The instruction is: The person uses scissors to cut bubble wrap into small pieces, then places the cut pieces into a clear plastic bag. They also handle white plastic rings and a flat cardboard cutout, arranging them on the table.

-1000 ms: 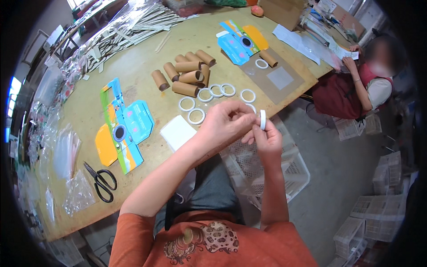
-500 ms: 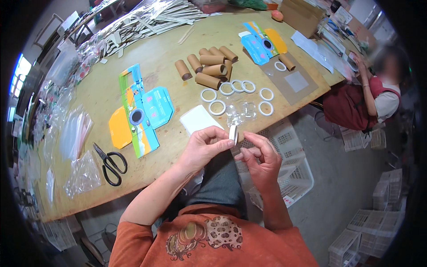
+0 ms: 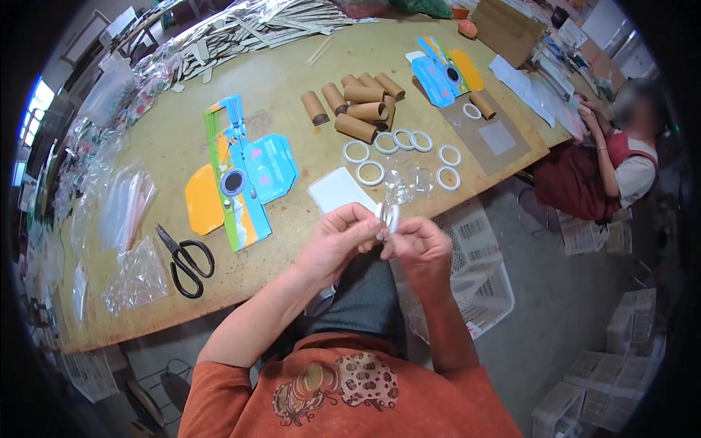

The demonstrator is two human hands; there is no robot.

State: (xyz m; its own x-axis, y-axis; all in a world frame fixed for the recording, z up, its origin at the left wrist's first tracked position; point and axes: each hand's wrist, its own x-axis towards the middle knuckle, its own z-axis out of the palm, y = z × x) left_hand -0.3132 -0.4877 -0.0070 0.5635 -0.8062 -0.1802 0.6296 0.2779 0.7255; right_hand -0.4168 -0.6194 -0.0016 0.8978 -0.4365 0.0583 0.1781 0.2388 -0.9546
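At the table's near edge, my left hand [image 3: 346,235] pinches a white ring [image 3: 379,212] between thumb and fingers. My right hand [image 3: 418,244] is closed on a second white ring [image 3: 393,218], right beside the first and seen nearly edge-on. Whether the two rings still touch at the bottom is hidden by my fingers. Beyond my hands lie several loose white rings [image 3: 370,184] and some clear plastic pieces [image 3: 400,191]. A stack of white sheets [image 3: 338,191] is just past my left hand.
Brown cardboard tubes [image 3: 355,129] are heaped mid-table. Colourful die-cut cards [image 3: 266,169] lie to the left, near black-handled scissors [image 3: 187,264] and clear bags [image 3: 136,286]. A brown board [image 3: 504,162] is at right. White plastic crates [image 3: 488,292] stand below the edge. Another person [image 3: 584,160] sits at right.
My right hand has moved in and closed on a white ring; its fingers were apart before. The single white band at my left fingertips now shows as two rings side by side.
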